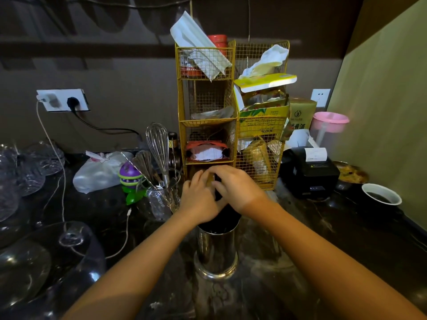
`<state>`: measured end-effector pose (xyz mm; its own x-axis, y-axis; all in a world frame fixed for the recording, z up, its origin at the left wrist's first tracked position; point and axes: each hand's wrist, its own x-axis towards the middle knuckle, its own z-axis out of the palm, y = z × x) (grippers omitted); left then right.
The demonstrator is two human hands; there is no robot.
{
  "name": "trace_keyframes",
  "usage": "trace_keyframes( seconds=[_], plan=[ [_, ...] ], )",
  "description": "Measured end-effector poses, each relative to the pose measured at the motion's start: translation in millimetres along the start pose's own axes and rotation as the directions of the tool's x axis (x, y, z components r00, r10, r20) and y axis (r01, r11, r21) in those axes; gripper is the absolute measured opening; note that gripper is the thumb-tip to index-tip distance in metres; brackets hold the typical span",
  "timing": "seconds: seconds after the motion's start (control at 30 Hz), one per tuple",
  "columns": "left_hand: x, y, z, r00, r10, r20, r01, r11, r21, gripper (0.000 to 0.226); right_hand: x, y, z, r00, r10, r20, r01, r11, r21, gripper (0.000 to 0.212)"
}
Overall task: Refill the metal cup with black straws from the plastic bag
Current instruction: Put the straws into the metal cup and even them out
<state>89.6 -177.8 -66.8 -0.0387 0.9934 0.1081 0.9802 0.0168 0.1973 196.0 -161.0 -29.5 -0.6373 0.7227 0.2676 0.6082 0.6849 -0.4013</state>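
A shiny metal cup (217, 250) stands upright on the dark counter in the middle of the view. A bundle of black straws (220, 217) stands in it, rising above the rim. My left hand (199, 199) and my right hand (238, 190) are both wrapped around the top of the bundle, fingers curled and touching each other just above the cup. The hands hide the upper ends of the straws. I cannot tell whether a plastic bag still surrounds the straws.
A yellow wire rack (231, 112) stands right behind the cup. A glass with a whisk and spoons (161, 181) sits to the left, beside a white plastic bag (97, 174) and glassware (34, 262). A receipt printer (309, 174) and a white bowl (381, 195) sit to the right.
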Motion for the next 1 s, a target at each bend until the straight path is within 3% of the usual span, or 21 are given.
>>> trace_keyframes(
  seconds=[0.1, 0.23, 0.37, 0.73, 0.87, 1.0],
  plan=[
    [0.2, -3.3, 9.4, 0.993, -0.053, 0.108, 0.053, 0.999, 0.000, 0.067, -1.9, 7.7, 12.8, 0.994, 0.039, 0.106, -0.030, 0.995, -0.090, 0.043],
    [-3.6, -6.9, 16.8, 0.993, -0.060, 0.098, 0.061, 0.998, -0.005, 0.075, -3.2, 15.5, 27.8, 0.957, 0.071, 0.280, -0.020, 0.983, -0.180, 0.059],
    [-5.7, -6.6, 17.1, 0.992, -0.058, 0.109, 0.049, 0.996, 0.076, 0.076, -6.9, 18.0, 30.2, 0.906, 0.149, 0.397, -0.042, 0.964, -0.264, 0.058],
    [-9.2, -13.0, 4.1, 0.980, -0.045, 0.192, 0.035, 0.998, 0.057, 0.077, -13.6, 18.3, 26.6, 0.886, 0.181, 0.428, -0.084, 0.968, -0.235, 0.062],
    [-17.6, -20.8, -11.2, 0.994, -0.054, 0.093, 0.051, 0.998, 0.039, 0.073, -9.8, 5.7, 21.2, 0.927, 0.152, 0.343, -0.104, 0.982, -0.157, 0.065],
    [-37.5, -33.1, -32.3, 0.997, -0.053, -0.053, 0.053, 0.999, -0.010, 0.070, -7.2, -18.1, 18.1, 0.967, 0.012, 0.254, 0.011, 0.996, -0.091, 0.064]
  ],
)
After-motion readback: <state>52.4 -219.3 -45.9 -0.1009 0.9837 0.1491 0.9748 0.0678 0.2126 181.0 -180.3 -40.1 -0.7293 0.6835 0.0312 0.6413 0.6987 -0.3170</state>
